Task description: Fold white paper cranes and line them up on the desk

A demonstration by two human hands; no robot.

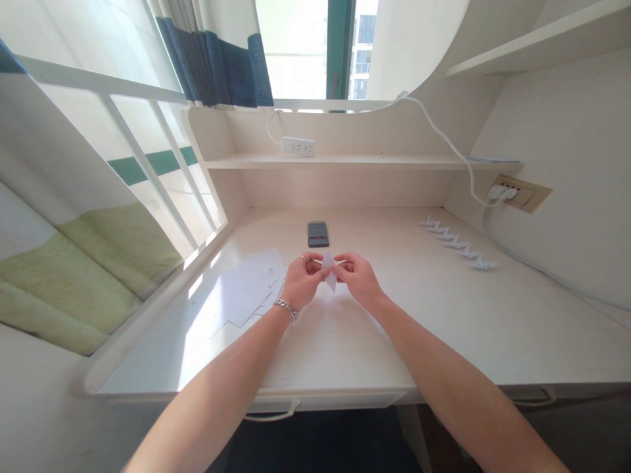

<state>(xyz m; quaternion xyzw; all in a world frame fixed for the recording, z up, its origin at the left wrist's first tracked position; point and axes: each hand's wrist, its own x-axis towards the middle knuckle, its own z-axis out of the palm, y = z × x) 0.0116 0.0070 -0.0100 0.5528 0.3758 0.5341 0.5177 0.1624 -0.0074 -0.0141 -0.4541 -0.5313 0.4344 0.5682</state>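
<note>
A small folded piece of white paper (pixel 329 270), pointed at top and bottom, is held just above the desk (pixel 345 355). My left hand (pixel 304 279) pinches it from the left side, with a chain bracelet (pixel 286 309) on that wrist. From the other side, my right hand (pixel 359 276) grips its right edge between thumb and fingers. Several loose sheets of white paper (pixel 246 289) lie in an overlapping pile to the left of my left hand. Just beyond my hands a dark phone (pixel 318 234) rests flat on the desk.
A row of several white folded paper cranes (pixel 457 244) stands at the right rear of the desk. A shelf (pixel 345 161) carries a white power strip (pixel 298 146). One white cable (pixel 444 135) runs down to a wall socket (pixel 522 192). Curtains (pixel 73 263) hang at the left.
</note>
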